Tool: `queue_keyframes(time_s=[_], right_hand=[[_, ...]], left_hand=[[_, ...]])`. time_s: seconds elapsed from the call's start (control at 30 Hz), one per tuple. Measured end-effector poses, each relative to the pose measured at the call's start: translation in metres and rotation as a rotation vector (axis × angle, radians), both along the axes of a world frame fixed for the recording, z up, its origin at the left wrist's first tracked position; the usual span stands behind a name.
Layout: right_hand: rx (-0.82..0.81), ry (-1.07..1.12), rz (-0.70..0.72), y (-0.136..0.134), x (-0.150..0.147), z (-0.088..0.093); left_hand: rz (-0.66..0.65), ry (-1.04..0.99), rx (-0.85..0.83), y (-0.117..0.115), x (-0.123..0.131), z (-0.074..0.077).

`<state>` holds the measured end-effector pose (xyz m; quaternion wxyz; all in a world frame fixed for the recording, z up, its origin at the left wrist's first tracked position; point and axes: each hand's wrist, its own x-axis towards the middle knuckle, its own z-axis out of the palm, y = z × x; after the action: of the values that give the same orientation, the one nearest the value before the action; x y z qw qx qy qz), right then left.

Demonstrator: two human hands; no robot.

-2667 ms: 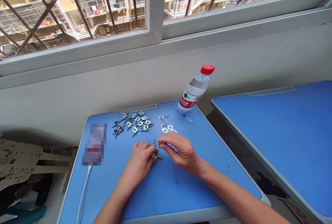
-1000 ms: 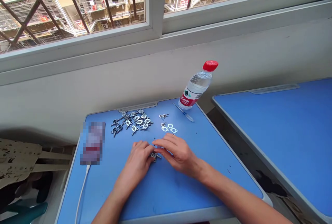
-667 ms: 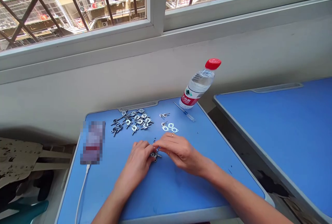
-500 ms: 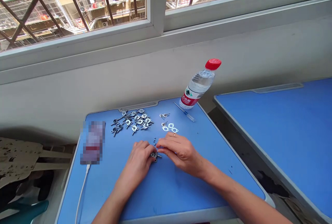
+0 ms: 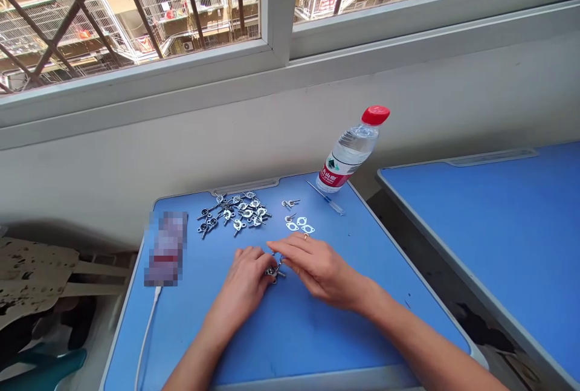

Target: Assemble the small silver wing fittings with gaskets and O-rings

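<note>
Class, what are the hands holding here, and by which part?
A small metal part, between the left hand and right hand; the exact grip is hidden.

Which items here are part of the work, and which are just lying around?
Part of the work: left hand and right hand at a small metal fitting; pile of similar metal fittings; flat holed metal plates.

Lying around: water bottle; slim blue-and-clear tool; white cable.

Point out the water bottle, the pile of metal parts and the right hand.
water bottle (image 5: 351, 152), head view, clear body
pile of metal parts (image 5: 234, 214), head view, middle
right hand (image 5: 321, 269), head view, back of hand
</note>
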<state>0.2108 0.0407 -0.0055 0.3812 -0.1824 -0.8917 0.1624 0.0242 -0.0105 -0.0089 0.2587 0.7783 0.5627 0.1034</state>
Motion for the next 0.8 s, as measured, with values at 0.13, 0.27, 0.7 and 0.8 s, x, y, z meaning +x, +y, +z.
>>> queue_keyframes(time_s=[0.13, 0.27, 0.7, 0.8], right_hand=[[-0.078, 0.050, 0.012, -0.0001, -0.0006, 0.0030], [-0.091, 0.077, -0.038, -0.0028, -0.0038, 0.0035], [-0.154, 0.070, -0.038, -0.0002, -0.0010, -0.0028], [-0.199, 0.068, 0.005, -0.0008, 0.0004, 0.0025]], left_hand=[[0.006, 0.005, 0.002, 0.0008, 0.0000, -0.0022], [-0.005, 0.005, 0.006, 0.0014, -0.0006, -0.0045], [-0.008, 0.029, 0.059, 0.0014, -0.0007, -0.0028], [0.008, 0.024, 0.089, 0.0011, 0.0003, -0.0024]])
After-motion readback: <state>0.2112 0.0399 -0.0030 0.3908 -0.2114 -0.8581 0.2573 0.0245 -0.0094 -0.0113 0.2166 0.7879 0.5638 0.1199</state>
